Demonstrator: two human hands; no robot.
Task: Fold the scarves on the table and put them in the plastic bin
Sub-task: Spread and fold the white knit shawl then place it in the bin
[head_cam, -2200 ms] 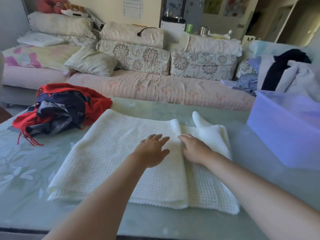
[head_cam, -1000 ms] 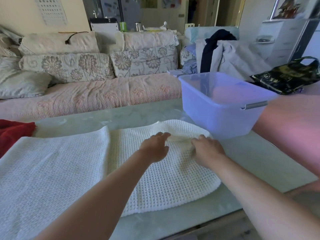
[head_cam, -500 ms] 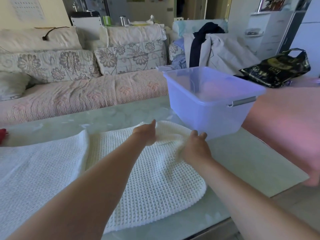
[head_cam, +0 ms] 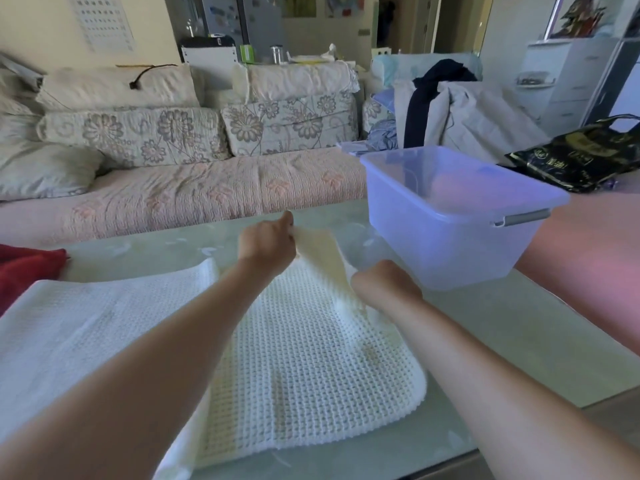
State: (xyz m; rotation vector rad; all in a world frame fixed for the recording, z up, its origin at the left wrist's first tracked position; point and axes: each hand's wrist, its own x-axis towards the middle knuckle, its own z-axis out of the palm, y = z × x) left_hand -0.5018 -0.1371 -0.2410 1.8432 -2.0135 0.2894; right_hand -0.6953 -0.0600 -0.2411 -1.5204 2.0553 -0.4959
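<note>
The pale green glass-topped table (head_cam: 519, 327) carries everything, and across most of it, from the left edge to near the right, lies the white waffle-knit scarf (head_cam: 304, 368), partly doubled over. At the far right corner stands the translucent lavender plastic bin (head_cam: 446, 237), which looks empty, just beside the scarf's right end. At the far left edge shows a bit of a red fabric heap (head_cam: 24, 271), probably further scarves still to fold.

The step in hand looks like the folding of the white scarf. The left hand (head_cam: 268, 242) is closed, pinching the far right corner and lifting it off the table. The right hand (head_cam: 384, 284) grips the same lifted end nearer the front, fingers curled into the cloth.

Next, that raised end likely needs carrying leftward over the flat part, both corners kept level so the edges meet.
</note>
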